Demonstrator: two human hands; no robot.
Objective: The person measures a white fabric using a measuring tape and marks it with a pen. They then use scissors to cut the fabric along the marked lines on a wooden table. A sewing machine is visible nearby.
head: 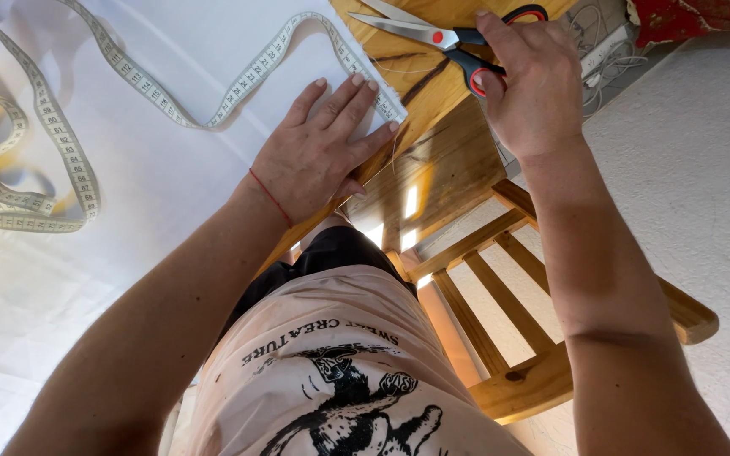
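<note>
Scissors (445,38): lying on the wooden table (433,160), blades slightly apart; right hand (530,80) is gripping the red-black handles
Left hand (318,156): pressing flat, fingers spread narrow, on white fabric (128,211) near its edge
Measuring tape (61,143): curling across the fabric

Matt white cloth (154,160), varnished wood table (433,160), seemingly metal-bladed scissors (433,32).

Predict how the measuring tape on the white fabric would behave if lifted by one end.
The measuring tape would probably droop limply, since it lies in loose loops. It looks thin and light. It would likely slide easily over the smooth white fabric.
</note>
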